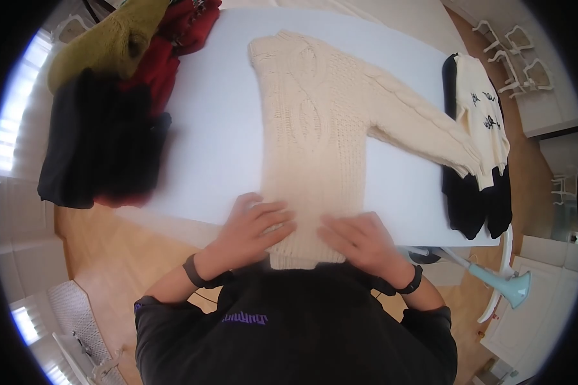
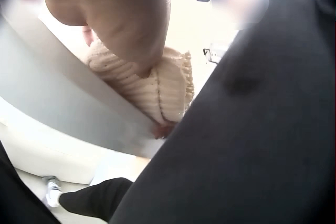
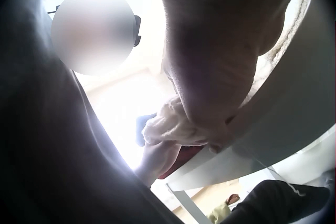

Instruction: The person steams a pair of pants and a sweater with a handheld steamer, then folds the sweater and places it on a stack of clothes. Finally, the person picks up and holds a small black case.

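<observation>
cream sweater (image 1: 315,128) hem lies flat under fingers (image 1: 273,215) of both hands.

Wooden floor (image 1: 103,256), white chairs (image 1: 514,58), bright window (image 1: 9,122) at left.

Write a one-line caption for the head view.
Both hands, left hand and right hand, press flat on a cream sweater's hem.

A sweater (image 1: 315,128) lies mid-table (image 1: 212,135). A clothes heap (image 1: 103,109) sits left. Folded clothes (image 1: 478,141) sit right.
</observation>
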Demonstrator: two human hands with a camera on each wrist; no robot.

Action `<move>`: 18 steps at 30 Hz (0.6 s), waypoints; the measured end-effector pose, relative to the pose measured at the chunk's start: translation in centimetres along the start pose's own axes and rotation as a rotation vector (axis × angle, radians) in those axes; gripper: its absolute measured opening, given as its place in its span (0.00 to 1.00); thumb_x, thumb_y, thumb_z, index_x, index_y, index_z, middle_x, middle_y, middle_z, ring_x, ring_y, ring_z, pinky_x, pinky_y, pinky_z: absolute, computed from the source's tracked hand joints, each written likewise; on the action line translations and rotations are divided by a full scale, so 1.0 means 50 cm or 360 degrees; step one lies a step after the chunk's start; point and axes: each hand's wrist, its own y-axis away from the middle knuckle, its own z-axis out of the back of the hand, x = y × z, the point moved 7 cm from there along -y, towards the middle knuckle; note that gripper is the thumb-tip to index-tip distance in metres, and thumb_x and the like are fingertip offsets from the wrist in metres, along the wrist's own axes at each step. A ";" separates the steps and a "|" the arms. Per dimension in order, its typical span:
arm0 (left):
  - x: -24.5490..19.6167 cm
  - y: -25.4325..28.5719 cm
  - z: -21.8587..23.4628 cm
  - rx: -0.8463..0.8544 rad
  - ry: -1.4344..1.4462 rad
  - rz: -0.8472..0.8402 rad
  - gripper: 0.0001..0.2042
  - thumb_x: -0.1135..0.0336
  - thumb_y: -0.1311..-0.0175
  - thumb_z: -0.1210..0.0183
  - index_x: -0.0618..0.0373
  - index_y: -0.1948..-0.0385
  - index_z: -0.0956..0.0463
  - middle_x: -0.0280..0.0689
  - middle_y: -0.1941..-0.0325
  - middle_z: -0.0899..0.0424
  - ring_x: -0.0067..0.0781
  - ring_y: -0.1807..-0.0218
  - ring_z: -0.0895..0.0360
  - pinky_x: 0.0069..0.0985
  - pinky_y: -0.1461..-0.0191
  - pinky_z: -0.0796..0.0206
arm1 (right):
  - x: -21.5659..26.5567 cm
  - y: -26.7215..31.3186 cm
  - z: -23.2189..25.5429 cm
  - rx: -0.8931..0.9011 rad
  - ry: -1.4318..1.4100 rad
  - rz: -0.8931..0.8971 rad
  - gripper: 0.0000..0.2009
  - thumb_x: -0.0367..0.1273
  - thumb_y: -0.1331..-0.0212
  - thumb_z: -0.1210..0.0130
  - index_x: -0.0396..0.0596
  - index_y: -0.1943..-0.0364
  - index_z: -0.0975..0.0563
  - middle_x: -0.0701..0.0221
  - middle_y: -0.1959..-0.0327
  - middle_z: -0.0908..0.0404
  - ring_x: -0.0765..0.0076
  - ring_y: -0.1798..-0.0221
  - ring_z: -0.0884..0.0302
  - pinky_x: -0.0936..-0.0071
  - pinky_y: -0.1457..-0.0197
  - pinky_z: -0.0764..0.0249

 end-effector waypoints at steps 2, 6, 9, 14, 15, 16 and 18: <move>0.003 -0.022 0.032 -0.0058 0.0033 -0.0047 0.28 0.75 0.53 0.35 0.54 0.43 0.16 0.36 0.40 0.13 0.43 0.38 0.16 0.52 0.32 0.36 | -0.006 -0.010 0.008 -0.0015 -0.0047 0.0009 0.23 0.25 0.42 0.39 0.51 0.39 0.16 0.72 0.31 0.18 0.69 0.43 0.21 0.70 0.45 0.28; 0.022 -0.049 0.068 -0.0209 0.0325 -0.0094 0.24 0.74 0.52 0.30 0.61 0.48 0.15 0.42 0.47 0.10 0.45 0.47 0.13 0.46 0.38 0.29 | -0.038 -0.038 0.058 -0.0172 -0.0314 -0.0028 0.24 0.23 0.49 0.36 0.45 0.43 0.16 0.69 0.40 0.13 0.64 0.45 0.17 0.68 0.44 0.25; 0.047 -0.062 0.092 -0.0408 0.0503 0.0000 0.22 0.74 0.48 0.27 0.63 0.48 0.15 0.45 0.49 0.10 0.46 0.51 0.12 0.38 0.44 0.24 | -0.078 -0.065 0.108 -0.0447 -0.0597 -0.0108 0.27 0.22 0.55 0.32 0.43 0.44 0.16 0.66 0.45 0.10 0.57 0.48 0.15 0.65 0.45 0.23; 0.092 -0.135 0.184 -0.0910 0.0679 0.0423 0.16 0.69 0.34 0.27 0.64 0.47 0.17 0.38 0.53 0.09 0.28 0.55 0.14 0.26 0.49 0.23 | -0.160 -0.152 0.181 -0.0712 -0.0989 -0.0473 0.20 0.23 0.41 0.29 0.38 0.44 0.18 0.64 0.50 0.10 0.66 0.50 0.13 0.70 0.45 0.19; 0.109 -0.165 0.204 -0.1037 0.0751 0.0538 0.15 0.67 0.31 0.28 0.62 0.47 0.17 0.35 0.55 0.10 0.23 0.57 0.15 0.25 0.52 0.23 | -0.185 -0.182 0.187 -0.0833 -0.1144 -0.0542 0.19 0.24 0.38 0.29 0.37 0.44 0.19 0.65 0.51 0.10 0.70 0.51 0.13 0.72 0.45 0.18; 0.138 -0.196 0.213 -0.1125 0.0997 0.0552 0.14 0.67 0.29 0.29 0.63 0.48 0.17 0.35 0.56 0.10 0.21 0.58 0.15 0.24 0.53 0.23 | -0.208 -0.218 0.193 -0.0844 -0.1297 -0.0579 0.18 0.26 0.35 0.30 0.36 0.43 0.19 0.65 0.51 0.10 0.72 0.51 0.13 0.73 0.46 0.18; 0.215 -0.261 0.233 -0.1272 0.1238 0.0547 0.15 0.64 0.27 0.31 0.66 0.49 0.18 0.37 0.58 0.11 0.20 0.58 0.16 0.23 0.55 0.24 | -0.272 -0.288 0.194 -0.0829 -0.1406 -0.0657 0.18 0.30 0.30 0.32 0.37 0.41 0.20 0.66 0.51 0.11 0.75 0.51 0.13 0.75 0.46 0.17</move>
